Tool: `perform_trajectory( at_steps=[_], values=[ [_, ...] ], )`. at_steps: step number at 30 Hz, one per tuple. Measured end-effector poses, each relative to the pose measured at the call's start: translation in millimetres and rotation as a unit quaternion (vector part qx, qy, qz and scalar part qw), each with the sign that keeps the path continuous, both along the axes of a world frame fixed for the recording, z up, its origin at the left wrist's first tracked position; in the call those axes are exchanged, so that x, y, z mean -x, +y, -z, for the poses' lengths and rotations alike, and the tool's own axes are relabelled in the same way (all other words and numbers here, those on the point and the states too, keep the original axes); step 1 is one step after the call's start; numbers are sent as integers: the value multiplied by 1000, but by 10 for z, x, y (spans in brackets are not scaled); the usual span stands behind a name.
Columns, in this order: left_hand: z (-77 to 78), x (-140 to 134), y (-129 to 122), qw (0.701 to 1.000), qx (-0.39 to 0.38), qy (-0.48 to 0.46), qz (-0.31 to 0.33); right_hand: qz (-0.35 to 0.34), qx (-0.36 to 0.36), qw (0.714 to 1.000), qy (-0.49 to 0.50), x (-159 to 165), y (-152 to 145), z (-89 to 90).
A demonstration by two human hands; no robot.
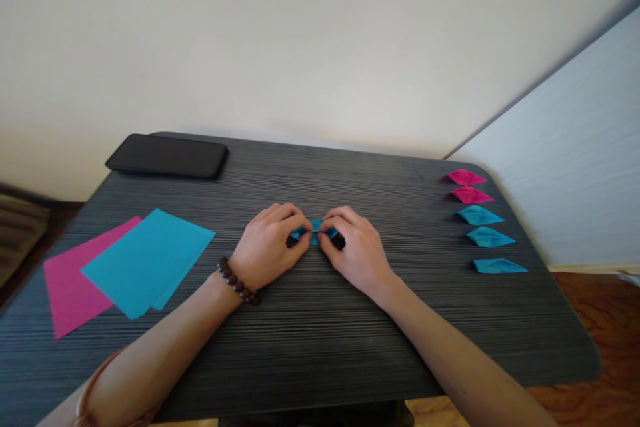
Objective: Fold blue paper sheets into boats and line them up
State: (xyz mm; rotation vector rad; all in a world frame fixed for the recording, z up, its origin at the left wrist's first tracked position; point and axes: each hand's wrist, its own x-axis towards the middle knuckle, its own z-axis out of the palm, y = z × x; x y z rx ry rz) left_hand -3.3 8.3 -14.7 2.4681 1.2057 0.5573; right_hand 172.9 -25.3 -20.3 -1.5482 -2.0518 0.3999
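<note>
A small folded blue paper boat (pixel 315 232) is held low over the middle of the table, between my two hands. My left hand (pixel 273 237) pinches its left end between thumb and fingers. At the right end, my right hand (pixel 353 247) grips it in the same kind of pinch. My fingertips cover both ends of the paper, so only its middle shows clearly. A dark beaded bracelet (pixel 238 282) circles my left wrist.
Blue paper sheets (pixel 145 260) overlap a pink sheet (pixel 65 287) at the left. A black phone-like slab (pixel 167 156) lies at the back left. Along the right edge of the dark table (pixel 320 353), pink paper boats (pixel 470 195) and blue paper boats (pixel 487 237) form a column.
</note>
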Motion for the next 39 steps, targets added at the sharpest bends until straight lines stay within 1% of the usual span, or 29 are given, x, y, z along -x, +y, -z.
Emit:
perform_trajectory(
  at_steps=[2, 3, 5, 8, 12, 15, 17, 20, 22, 24, 26, 29, 33, 37, 39],
  values=[
    [-20, 67, 40, 999, 22, -23, 33, 0, 1, 1000, 5, 1, 0, -4],
    [-29, 108, 65, 997, 47, -36, 48, 0, 1, 1000, 9, 0, 2, -5],
    [-39, 188, 116, 993, 100, -50, 46, -7, 4, 1000, 20, -10, 10, -3],
    [-31, 260, 170, 987, 132, -76, 51, -29, 11, 998, 56, -66, 39, 3],
    [-14, 261, 185, 985, 137, -97, 42, -93, 37, 988, 121, -230, 93, 1],
    [-14, 254, 178, 986, 132, -101, 31, -138, 53, 979, 144, -355, 130, -13],
    [-20, 256, 175, 986, 131, -101, 22, -150, 58, 976, 147, -405, 146, -28],
    [-35, 254, 164, 986, 131, -104, -4, -128, 81, 977, 152, -419, 153, -57],
    [-50, 238, 150, 984, 126, -123, -13, -94, 119, 970, 191, -396, 140, -78],
    [-67, 209, 130, 981, 119, -154, 5, -64, 162, 949, 263, -352, 115, -96],
    [-85, 172, 108, 975, 120, -183, 42, -51, 199, 920, 334, -295, 83, -107],
    [-102, 129, 88, 963, 163, -200, 74, -59, 252, 886, 385, -221, 45, -113],
    [-122, 127, 92, 941, 252, -217, 65, -87, 295, 846, 436, -210, 40, -117],
    [-169, 122, 74, 912, 323, -247, 43, -147, 297, 798, 503, -235, 39, -125],
    [-188, 95, 41, 904, 347, -249, 24, -173, 296, 780, 524, -225, 31, -120]
  ],
)
